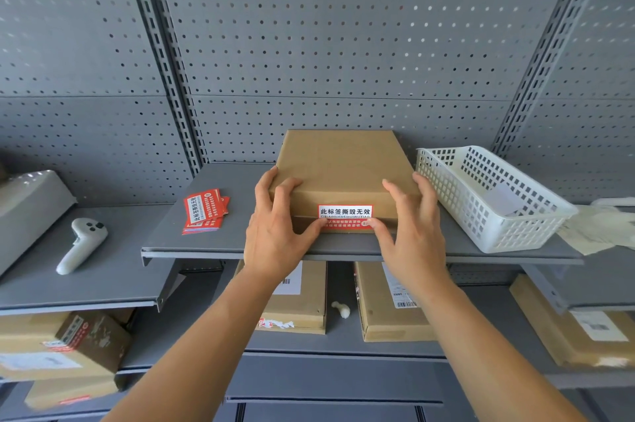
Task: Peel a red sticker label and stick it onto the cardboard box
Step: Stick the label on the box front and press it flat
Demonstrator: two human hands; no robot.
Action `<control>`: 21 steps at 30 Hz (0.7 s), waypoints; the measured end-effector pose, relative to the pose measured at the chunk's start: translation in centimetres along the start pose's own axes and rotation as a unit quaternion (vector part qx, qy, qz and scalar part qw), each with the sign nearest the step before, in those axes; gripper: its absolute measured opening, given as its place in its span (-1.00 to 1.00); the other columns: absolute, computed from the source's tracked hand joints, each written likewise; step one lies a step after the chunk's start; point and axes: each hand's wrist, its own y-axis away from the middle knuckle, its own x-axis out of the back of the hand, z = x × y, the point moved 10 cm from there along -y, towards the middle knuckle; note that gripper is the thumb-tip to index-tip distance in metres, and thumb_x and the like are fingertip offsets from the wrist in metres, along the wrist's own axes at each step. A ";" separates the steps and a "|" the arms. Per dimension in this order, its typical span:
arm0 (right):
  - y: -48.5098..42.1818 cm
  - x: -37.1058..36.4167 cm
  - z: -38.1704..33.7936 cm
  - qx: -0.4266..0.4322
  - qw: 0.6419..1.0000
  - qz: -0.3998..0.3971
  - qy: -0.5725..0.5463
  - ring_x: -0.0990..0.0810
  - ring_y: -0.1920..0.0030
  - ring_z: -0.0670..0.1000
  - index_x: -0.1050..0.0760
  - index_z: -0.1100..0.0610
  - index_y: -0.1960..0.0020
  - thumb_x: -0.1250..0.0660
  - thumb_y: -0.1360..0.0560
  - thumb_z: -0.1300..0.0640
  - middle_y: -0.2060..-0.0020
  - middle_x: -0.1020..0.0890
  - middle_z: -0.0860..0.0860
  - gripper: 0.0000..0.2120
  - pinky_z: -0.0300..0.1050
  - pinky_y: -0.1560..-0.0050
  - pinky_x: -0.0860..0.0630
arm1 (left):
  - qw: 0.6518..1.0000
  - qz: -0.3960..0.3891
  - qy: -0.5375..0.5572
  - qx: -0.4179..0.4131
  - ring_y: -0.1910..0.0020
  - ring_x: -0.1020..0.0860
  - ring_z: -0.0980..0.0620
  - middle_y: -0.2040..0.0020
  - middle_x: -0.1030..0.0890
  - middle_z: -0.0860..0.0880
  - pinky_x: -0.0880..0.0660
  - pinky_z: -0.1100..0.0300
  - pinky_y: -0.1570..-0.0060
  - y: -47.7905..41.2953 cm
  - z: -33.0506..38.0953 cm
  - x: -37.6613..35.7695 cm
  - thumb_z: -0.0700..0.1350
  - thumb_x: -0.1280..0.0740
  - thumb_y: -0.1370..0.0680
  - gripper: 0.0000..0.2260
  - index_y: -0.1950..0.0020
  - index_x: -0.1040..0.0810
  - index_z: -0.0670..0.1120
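Observation:
A flat cardboard box (340,164) lies on the grey shelf (206,236). A red and white sticker label (344,215) wraps over its front top edge onto the front face. My left hand (275,229) rests on the box's near left corner, thumb pressing the label's lower left end. My right hand (412,232) rests on the near right corner, thumb pressing the label's lower right end. A small stack of red sticker labels (205,211) lies on the shelf left of the box.
A white plastic basket (488,198) stands right of the box with crumpled paper (598,232) beside it. A white handheld controller (82,243) lies on the lower left shelf. Several cardboard boxes (391,304) sit on shelves below. Pegboard wall behind.

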 end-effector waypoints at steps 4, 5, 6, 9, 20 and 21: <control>0.1 0.2 -0.3 0.001 1.000 0.012 -0.007 -0.25 -0.56 0.15 -0.36 -0.03 -0.52 -0.45 -0.51 -0.07 -0.65 -0.11 0.16 -0.38 0.26 -0.20 -0.62 | 1.000 -0.003 0.020 -0.021 -0.17 -0.58 -0.11 -0.61 -0.18 0.02 -0.63 -0.18 0.03 0.2 0.1 0.2 0.06 -0.53 -0.45 -0.40 -0.42 -0.36 0.10; 0.0 0.1 -0.4 -0.009 1.000 0.016 -0.006 -0.26 -0.57 0.17 -0.37 -0.02 -0.50 -0.47 -0.47 -0.16 -0.65 -0.09 0.16 -0.33 0.24 -0.20 -0.62 | 1.000 -0.001 0.019 -0.017 -0.17 -0.58 -0.12 -0.61 -0.17 0.02 -0.63 -0.18 0.01 0.1 0.3 0.2 0.10 -0.53 -0.43 -0.38 -0.42 -0.36 0.11; -0.1 0.0 -0.5 -0.019 1.000 0.019 -0.001 -0.28 -0.57 0.20 -0.37 -0.01 -0.49 -0.47 -0.42 -0.26 -0.65 -0.09 0.17 -0.27 0.25 -0.21 -0.61 | 1.000 0.003 0.016 -0.007 -0.17 -0.60 -0.14 -0.61 -0.17 0.02 -0.62 -0.17 -0.01 0.1 0.3 0.2 0.18 -0.53 -0.40 -0.35 -0.41 -0.35 0.11; -0.4 -0.5 -0.6 -0.032 0.999 0.026 0.027 -0.36 -0.54 0.30 -0.38 0.04 -0.44 -0.46 -0.33 -0.42 -0.63 -0.15 0.23 -0.15 0.28 -0.16 -0.62 | 1.000 0.013 -0.009 0.026 -0.19 -0.61 -0.18 -0.60 -0.16 0.02 -0.59 -0.20 -0.09 -0.1 0.4 -0.1 0.39 -0.50 -0.31 -0.24 -0.39 -0.34 0.13; -0.1 -0.4 0.2 -0.019 1.000 0.010 0.001 -0.36 -0.51 0.23 -0.40 -0.03 -0.46 -0.46 -0.48 -0.21 -0.57 -0.22 0.14 -0.38 0.33 -0.18 -0.61 | 0.998 0.010 0.055 0.035 -0.13 -0.53 0.00 -0.55 -0.25 0.07 -0.59 -0.25 -0.08 -0.2 -0.7 0.0 0.17 -0.57 -0.41 -0.40 -0.37 -0.42 0.12; -0.2 -0.4 0.3 -0.017 1.000 0.007 -0.007 -0.34 -0.52 0.22 -0.40 -0.04 -0.47 -0.47 -0.50 -0.18 -0.58 -0.22 0.13 -0.39 0.34 -0.19 -0.60 | 0.997 0.015 0.067 0.035 -0.10 -0.47 0.11 -0.55 -0.26 0.07 -0.59 -0.23 -0.08 -0.2 -0.8 0.2 0.13 -0.59 -0.41 -0.42 -0.37 -0.44 0.12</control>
